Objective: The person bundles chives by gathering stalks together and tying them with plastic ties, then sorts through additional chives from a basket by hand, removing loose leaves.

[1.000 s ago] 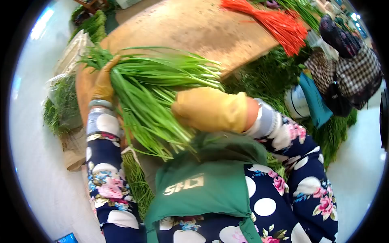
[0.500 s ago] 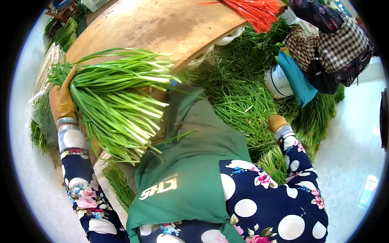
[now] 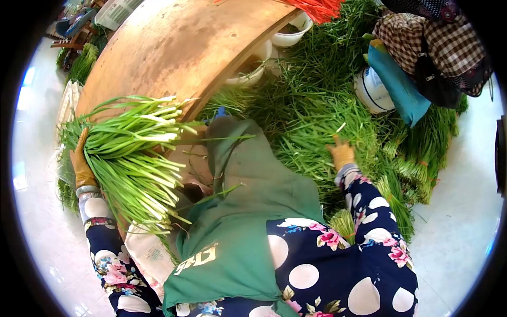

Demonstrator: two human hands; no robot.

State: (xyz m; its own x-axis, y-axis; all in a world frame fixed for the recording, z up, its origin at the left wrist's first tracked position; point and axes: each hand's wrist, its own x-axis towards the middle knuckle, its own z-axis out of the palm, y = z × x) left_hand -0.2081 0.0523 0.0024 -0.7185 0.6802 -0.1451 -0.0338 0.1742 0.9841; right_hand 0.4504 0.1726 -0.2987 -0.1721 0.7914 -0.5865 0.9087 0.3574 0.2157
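My left hand point(image 3: 83, 162), in a tan glove, is closed around a thick bunch of garlic chives point(image 3: 134, 150) near its leafy end. The pale stem ends fan out to the right, over the near end of the wooden table. Over on the right, my right hand point(image 3: 342, 154), also gloved, is over a big heap of loose green chives point(image 3: 311, 119) with its fingers apart and nothing seen in them. Whether its fingertips touch the leaves I cannot tell. A small pale piece of stem point(image 3: 341, 127) shows just beyond the fingers.
The curved wooden table point(image 3: 174, 47) reaches away ahead, with red ties point(image 3: 321, 8) at its far right edge. White bowls point(image 3: 290, 38) sit beside it. At the right, a white bucket point(image 3: 373, 91) stands by a person in a checkered garment point(image 3: 454, 45). My green apron point(image 3: 237, 248) covers my lap.
My left hand and its bunch have moved lower in view. My right hand has shifted left and up over the heap, and its fingers are now spread. The whole view has also shifted.
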